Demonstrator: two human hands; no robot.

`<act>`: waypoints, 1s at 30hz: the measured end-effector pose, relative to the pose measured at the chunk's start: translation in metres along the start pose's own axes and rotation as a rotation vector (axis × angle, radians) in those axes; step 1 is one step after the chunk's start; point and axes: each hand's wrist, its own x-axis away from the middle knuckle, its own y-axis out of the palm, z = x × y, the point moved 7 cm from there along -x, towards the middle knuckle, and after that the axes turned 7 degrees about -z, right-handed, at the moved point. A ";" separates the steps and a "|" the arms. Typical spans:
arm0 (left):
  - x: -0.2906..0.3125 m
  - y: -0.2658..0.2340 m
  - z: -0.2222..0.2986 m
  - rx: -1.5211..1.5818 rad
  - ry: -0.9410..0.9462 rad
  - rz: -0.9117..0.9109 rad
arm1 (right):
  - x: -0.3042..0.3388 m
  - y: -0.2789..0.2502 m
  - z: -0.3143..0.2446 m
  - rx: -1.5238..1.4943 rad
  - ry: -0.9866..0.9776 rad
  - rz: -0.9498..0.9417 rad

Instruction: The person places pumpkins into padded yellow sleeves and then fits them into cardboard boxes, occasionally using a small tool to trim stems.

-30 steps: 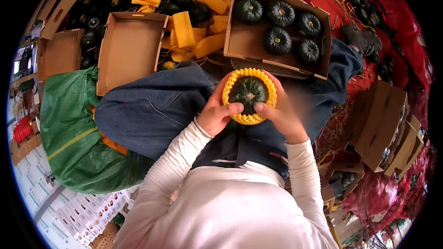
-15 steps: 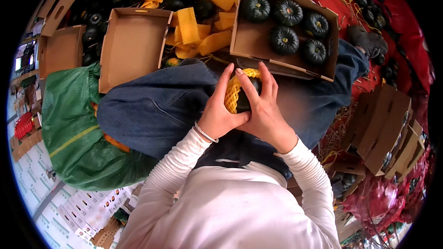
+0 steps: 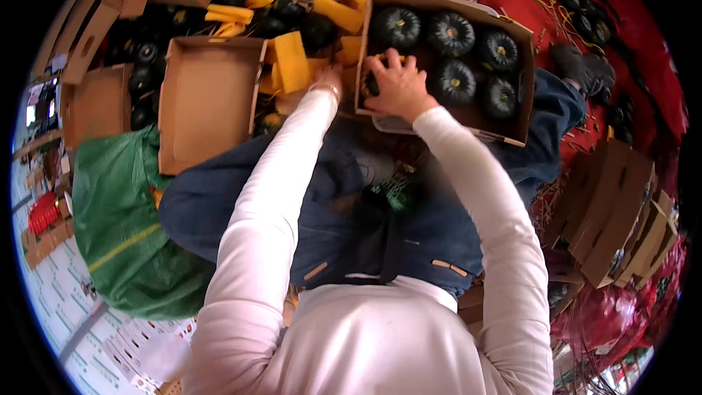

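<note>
My right hand [image 3: 401, 89] is curled over a dark green kabocha squash [image 3: 371, 86] in the near left corner of a cardboard box [image 3: 488, 132]. A bit of yellow foam net shows at that squash, and my fingers cover most of it. Several other kabocha squashes [image 3: 455, 82] sit in the same box, stems up, with no net around them. Left of the box, my left hand [image 3: 327, 80] reaches into a loose pile of yellow foam net sleeves [image 3: 292, 62]. Its fingers are blurred and partly hidden there, so what they grip cannot be made out.
A cardboard tray [image 3: 212, 95] with a bare bottom lies to the left, by a green woven sack [image 3: 121, 212]. Many loose squashes [image 3: 146, 66] lie behind. Folded cardboard boxes [image 3: 603, 205] are stacked at the right, and a grey shoe [image 3: 585, 69] rests beyond the box.
Both hands were together over my lap around a squash in a yellow net. The right has moved forward with it into the box corner; the left has gone to the foam nets.
</note>
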 end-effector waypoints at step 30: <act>0.318 -0.014 0.118 1.632 0.672 -0.530 | 0.216 -0.020 -0.007 -1.832 -0.096 -0.147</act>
